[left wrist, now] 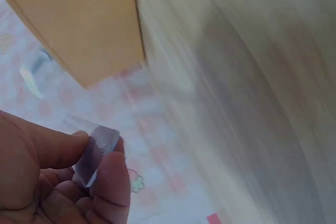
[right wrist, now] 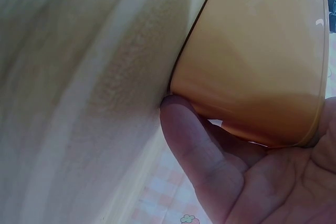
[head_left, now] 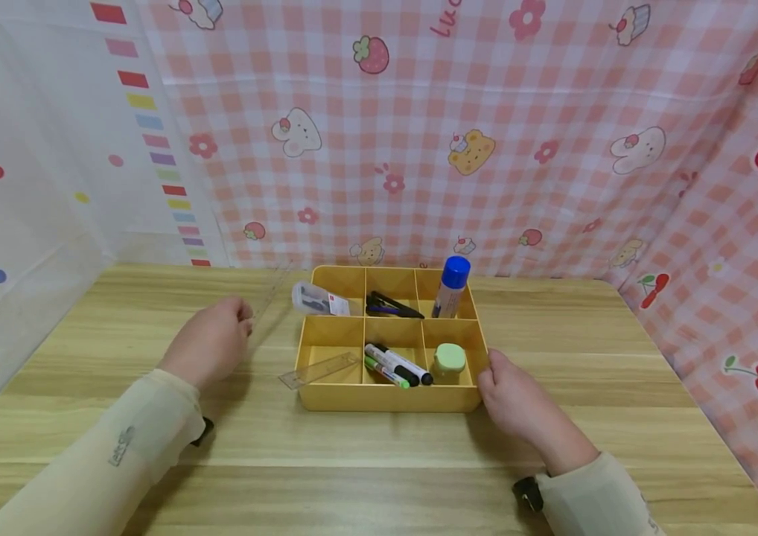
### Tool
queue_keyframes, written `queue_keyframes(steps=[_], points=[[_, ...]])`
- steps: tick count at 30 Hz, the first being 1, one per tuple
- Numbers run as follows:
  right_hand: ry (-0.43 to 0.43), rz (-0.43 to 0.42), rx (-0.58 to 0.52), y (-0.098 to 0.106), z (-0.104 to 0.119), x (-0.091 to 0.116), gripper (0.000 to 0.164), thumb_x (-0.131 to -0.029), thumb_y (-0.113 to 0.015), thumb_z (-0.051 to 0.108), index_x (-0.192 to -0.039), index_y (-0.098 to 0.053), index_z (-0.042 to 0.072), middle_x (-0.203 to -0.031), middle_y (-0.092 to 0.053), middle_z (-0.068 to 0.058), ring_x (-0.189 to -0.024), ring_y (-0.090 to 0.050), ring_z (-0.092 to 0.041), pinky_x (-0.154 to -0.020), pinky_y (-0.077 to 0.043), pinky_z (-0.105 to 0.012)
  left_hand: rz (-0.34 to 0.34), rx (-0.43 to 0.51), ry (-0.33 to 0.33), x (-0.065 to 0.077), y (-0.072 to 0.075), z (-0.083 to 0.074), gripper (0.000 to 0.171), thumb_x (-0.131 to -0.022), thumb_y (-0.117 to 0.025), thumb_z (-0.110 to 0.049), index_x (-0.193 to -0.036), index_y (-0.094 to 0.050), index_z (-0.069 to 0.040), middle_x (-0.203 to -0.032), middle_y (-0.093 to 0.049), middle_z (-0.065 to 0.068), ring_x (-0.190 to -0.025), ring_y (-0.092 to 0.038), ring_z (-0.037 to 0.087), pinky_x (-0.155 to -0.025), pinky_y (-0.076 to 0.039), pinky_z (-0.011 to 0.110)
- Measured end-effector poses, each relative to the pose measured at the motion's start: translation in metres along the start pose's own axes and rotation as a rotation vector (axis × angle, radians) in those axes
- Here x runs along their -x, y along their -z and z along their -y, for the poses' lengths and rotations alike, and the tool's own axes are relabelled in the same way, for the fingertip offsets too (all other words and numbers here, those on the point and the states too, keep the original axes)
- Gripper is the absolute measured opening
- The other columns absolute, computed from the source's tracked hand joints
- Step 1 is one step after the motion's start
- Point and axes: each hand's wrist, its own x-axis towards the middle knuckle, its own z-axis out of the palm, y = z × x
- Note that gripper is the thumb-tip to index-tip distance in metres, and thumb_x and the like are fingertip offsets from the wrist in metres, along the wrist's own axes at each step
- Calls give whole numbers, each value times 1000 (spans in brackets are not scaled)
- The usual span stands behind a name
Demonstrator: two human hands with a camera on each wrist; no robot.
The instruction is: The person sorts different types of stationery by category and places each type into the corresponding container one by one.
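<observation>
My left hand [head_left: 213,339] is left of a yellow divided storage box [head_left: 392,398]. It pinches a clear ruler [head_left: 272,289], which slants up and away from the fingers; the left wrist view shows the ruler's end [left wrist: 97,153] between thumb and fingers. At the box's right side, my right hand [head_left: 520,398] grips the front corner, with the thumb [right wrist: 186,135] low against the wall and the other fingers partly hidden behind it. Another clear ruler [head_left: 320,370] leans over the rim of the front left compartment.
In the box's front row lie several markers [head_left: 395,366] and a light green rounded item [head_left: 449,358]. Behind them are a clear case [head_left: 321,299], dark pens [head_left: 392,305] and an upright blue-capped glue stick [head_left: 451,286]. A checked curtain [head_left: 419,186] hangs behind the wooden table [head_left: 379,476].
</observation>
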Motion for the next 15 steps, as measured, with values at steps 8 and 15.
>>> queue_keyframes(steps=[8,15], points=[[-3,7,1,0,0,-1,55,-110,-30,21,-157,-35,-8,-150,-55,-33,-111,-61,-33,-102,-53,-58,-45,31,-32,15,1,-12,28,-111,-47,-24,-129,-58,-6,-116,-72,14,-88,-62,25,-78,-54,40],[-6,9,0,0,0,0,56,-110,-30,20,-157,-33,-9,-150,-53,-33,-109,-61,-33,-100,-53,-56,-55,29,-35,25,3,-22,29,-111,-48,-25,-131,-57,-7,-118,-71,15,-81,-61,23,-69,-51,33]])
